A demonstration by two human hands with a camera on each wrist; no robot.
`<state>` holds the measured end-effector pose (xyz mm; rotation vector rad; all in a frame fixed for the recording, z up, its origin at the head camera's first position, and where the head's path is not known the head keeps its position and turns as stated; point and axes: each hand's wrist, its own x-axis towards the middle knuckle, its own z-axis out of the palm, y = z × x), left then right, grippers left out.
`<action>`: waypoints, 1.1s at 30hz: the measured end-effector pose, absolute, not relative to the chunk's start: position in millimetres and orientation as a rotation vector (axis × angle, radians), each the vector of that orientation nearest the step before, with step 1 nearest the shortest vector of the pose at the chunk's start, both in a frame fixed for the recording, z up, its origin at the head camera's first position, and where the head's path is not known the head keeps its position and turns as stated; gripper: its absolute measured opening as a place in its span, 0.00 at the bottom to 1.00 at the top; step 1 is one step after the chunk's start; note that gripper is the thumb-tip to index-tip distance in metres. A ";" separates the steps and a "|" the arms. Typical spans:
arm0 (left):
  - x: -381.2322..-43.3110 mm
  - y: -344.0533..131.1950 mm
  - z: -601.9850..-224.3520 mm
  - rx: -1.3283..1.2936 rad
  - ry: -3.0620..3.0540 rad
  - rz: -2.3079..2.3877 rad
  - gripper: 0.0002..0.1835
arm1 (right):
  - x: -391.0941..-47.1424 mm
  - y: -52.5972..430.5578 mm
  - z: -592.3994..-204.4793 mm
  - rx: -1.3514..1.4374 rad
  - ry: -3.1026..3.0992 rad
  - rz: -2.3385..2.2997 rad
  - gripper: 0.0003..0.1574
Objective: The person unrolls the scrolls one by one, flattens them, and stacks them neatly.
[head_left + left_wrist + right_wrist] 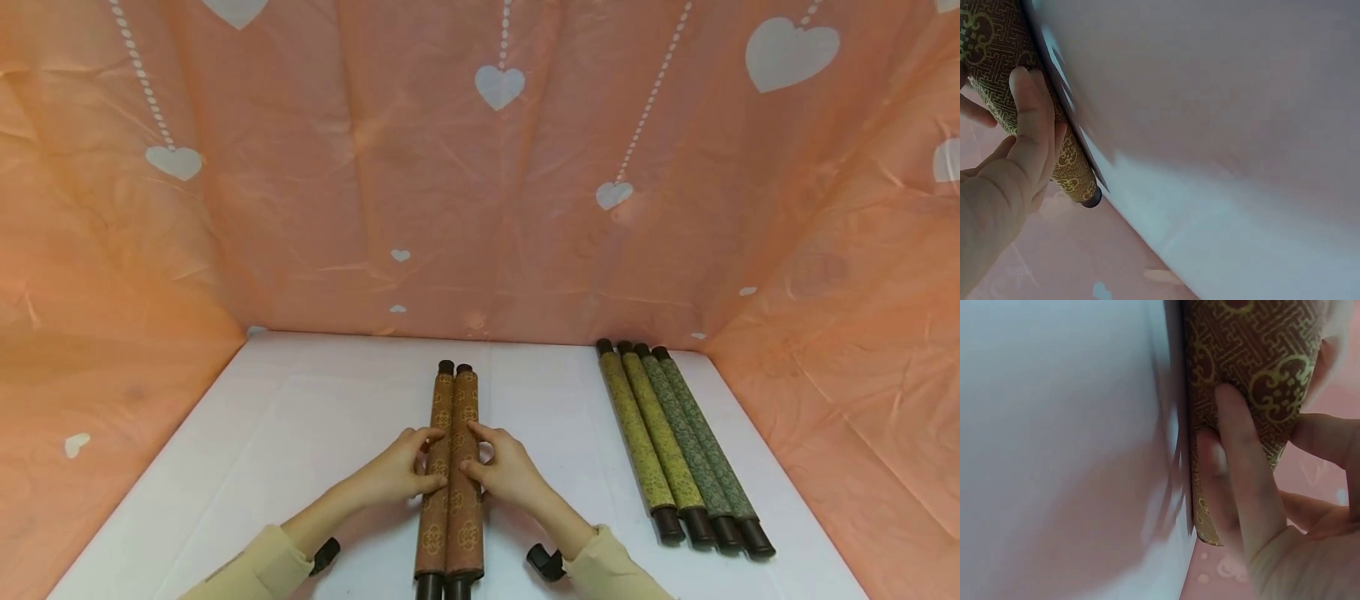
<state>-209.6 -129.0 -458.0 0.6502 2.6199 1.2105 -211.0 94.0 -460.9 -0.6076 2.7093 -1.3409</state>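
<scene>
Two rolled scrolls in brown cloth with gold motifs lie side by side, touching, near the middle of the table in the head view. My left hand (393, 473) grips the left brown scroll (432, 533), its thumb and a finger on top. From the other side, my right hand (513, 468) holds the right brown scroll (467, 537). In the left wrist view, fingers (1032, 119) lie along the patterned side of a scroll (997, 50). The right wrist view has fingers (1244, 456) against the other scroll's cloth (1260, 350), close to the white surface.
At the right of the white table (300, 400) lie two yellow-green scrolls (637, 425) and two dark green scrolls (708, 442), in a slanted row with dark end knobs. An orange-pink curtain (450, 183) with white hearts surrounds the back and sides.
</scene>
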 end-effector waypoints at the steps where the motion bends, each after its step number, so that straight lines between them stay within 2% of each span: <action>1: -207.8 -130.4 -457.4 0.653 2.620 1.201 0.39 | -209.6 92.7 -461.0 -0.624 2.717 -1.333 0.41; 22: -200.1 -137.9 -455.9 0.661 2.696 0.980 0.46 | -202.2 89.5 -462.6 -0.546 2.673 -1.296 0.49; 33: -201.5 -142.5 -455.2 0.909 2.727 0.844 0.37 | -204.6 101.9 -466.9 -0.674 2.735 -1.259 0.44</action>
